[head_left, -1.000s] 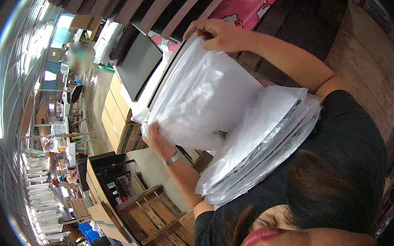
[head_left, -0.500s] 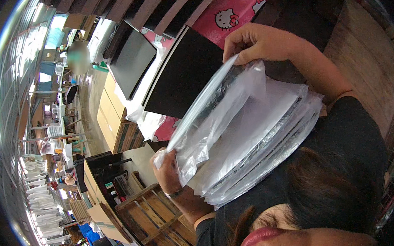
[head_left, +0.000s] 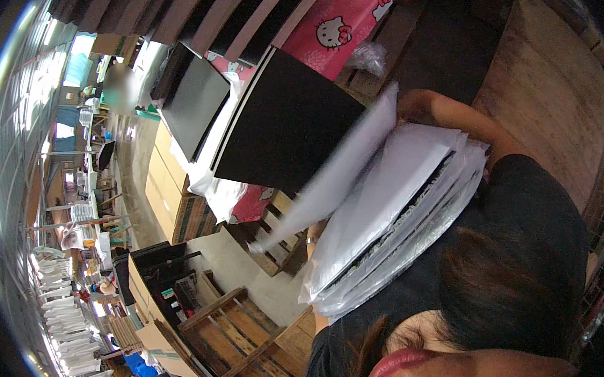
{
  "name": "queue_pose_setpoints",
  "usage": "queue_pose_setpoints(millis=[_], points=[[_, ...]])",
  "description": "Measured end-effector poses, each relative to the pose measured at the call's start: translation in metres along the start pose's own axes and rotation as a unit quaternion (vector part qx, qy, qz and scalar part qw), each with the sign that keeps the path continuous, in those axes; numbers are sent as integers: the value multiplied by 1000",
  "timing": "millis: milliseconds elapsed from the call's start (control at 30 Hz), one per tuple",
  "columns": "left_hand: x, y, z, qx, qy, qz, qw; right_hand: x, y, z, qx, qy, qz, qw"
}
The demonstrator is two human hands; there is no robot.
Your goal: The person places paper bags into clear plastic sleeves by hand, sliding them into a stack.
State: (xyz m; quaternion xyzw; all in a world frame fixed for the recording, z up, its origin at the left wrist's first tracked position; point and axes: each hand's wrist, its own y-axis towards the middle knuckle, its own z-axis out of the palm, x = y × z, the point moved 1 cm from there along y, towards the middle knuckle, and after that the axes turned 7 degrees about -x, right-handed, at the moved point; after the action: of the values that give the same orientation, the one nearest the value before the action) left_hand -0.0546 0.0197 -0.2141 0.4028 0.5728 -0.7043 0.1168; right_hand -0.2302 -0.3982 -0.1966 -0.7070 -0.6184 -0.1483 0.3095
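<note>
A stack of clear plastic bags (head_left: 368, 229) rests against my black shirt. In front of the stack, a single translucent plastic bag (head_left: 345, 161) stands raised and blurred by motion, its far edge apart from the rest. My right hand (head_left: 411, 102) is behind the upper end of this raised bag, its fingers hidden. Of my left hand, only a bit at the wrist (head_left: 312, 235) shows between the raised bag and the stack; the fingers are covered. A large black panel (head_left: 287, 119) lies just beyond the bags.
Another dark panel (head_left: 196, 101) lies farther left over white wrapping (head_left: 221, 190). Pink printed cloth (head_left: 313, 44) covers the surface under them. Cardboard (head_left: 165, 184) is stacked at the left, with a wooden pallet (head_left: 238, 333) on the floor below. Crumpled clear plastic (head_left: 368, 58) lies beyond my right hand.
Both hands, earlier pinching the ends of a clear bag stretched between them, have drawn in toward the stack and gone mostly behind plastic. The raised bag has swung.
</note>
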Motion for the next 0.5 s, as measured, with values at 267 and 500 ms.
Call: queue_pose_setpoints(millis=[267, 500], points=[[-121, -99, 16, 76, 129, 264, 953, 125, -10, -70, 291, 372, -231, 851], [-172, -157, 61, 132, 30, 413, 901, 161, 54, -35, 140, 59, -197, 969]])
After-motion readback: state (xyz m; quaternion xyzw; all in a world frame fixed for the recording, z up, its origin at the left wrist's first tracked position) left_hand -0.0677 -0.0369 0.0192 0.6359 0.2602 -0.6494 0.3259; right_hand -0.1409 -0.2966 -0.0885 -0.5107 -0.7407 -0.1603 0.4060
